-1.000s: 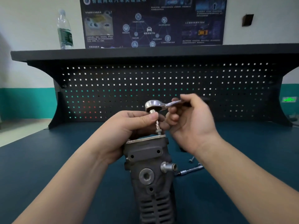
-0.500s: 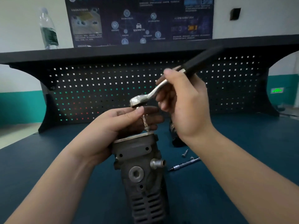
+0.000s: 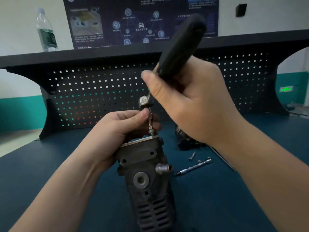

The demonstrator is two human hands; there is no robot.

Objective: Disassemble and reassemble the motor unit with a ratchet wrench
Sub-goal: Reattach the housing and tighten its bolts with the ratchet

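Rubber-handled wrench (image 3: 179,46) tipped steeper, right hand (image 3: 192,104) gripping; left hand (image 3: 123,129) pinches threaded bolt (image 3: 150,121).

Two bare forearms, no sleeves in view, bare left hand (image 3: 123,129), bare right hand (image 3: 192,104), no gloves

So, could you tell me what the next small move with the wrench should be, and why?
Probably swing the ratchet wrench handle back level with the right hand. Its head tilts on the bit while the left hand fingers steady the long bolt standing proud of the motor unit.
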